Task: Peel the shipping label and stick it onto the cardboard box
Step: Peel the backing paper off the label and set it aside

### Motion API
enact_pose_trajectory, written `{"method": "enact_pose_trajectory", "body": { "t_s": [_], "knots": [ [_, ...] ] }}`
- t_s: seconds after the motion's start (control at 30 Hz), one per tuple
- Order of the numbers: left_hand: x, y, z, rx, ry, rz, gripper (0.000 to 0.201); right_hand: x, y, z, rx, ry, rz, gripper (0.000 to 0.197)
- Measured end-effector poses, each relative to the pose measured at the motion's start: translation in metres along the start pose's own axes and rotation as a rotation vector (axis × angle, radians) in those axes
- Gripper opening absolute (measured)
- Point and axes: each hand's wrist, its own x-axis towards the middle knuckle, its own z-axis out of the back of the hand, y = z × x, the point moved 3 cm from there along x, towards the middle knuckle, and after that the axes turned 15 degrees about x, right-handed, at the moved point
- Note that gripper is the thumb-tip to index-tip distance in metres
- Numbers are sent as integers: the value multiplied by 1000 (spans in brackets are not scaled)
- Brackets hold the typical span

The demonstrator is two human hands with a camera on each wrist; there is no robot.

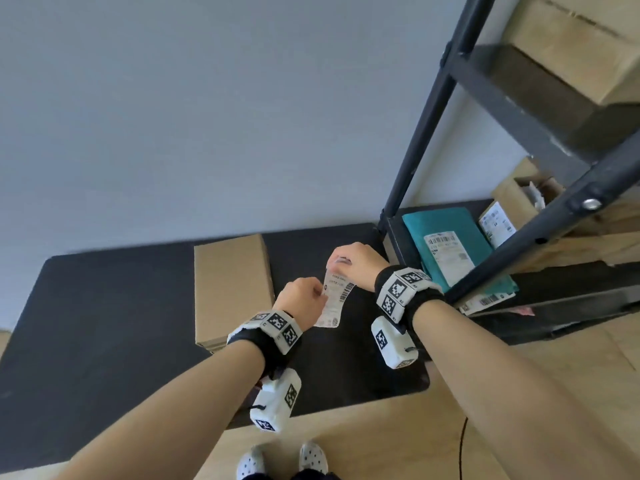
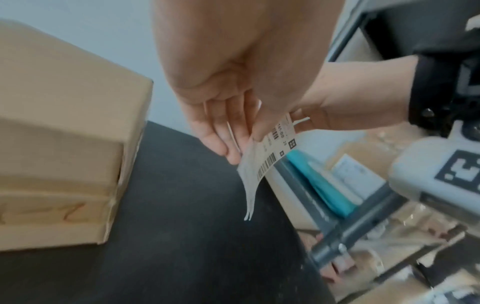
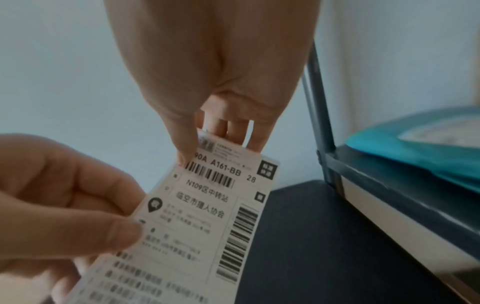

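So I'm at the peeling step right now. Both hands are up in the air over the black bench [image 1: 104, 306], holding the label [image 1: 335, 299] between them. My left hand [image 1: 303, 299] pinches the label's left edge about midway down, thumb on the printed face and fingers behind. My right hand [image 1: 356, 265] pinches the top end, thumb and fingertips curled on it. In the right wrist view the top corner looks like it's splitting into two layers right at the thumb, and in the left wrist view the bottom end shows two thin edges apart, so my guess is the backing has started to come off but most of it is still stuck. Can't say for sure which layer each hand has.

The box [image 1: 232, 289] sits flat on the bench just left of my left hand, top face bare, nothing touching it. A shelf [image 1: 429, 133] stands to the right of my right hand.

Next move, I reckon: keep the left pinch steady, draw the right hand away to strip the backing fully, avoid the sticky side folding on itself, then swing left and lay it on the box.
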Motion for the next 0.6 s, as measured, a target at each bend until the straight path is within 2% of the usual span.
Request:
{"method": "enact_pose_trajectory", "body": {
  "t_s": [0.17,0.3,0.4,0.6],
  "knots": [
    [-3,24,67,-115,-149,-10,15,10,66,2,-78,29,133,17],
    [-7,55,105,-97,-201,-49,11,23,105,-8,-94,-5,182,17],
    [-11,79,124,-97,-255,-9,11,32,120,-11,-67,-47,182,21],
    [-12,107,146,-145,-225,-16,16,44,146,-24,-24,-77,227,15]
  ]
}}
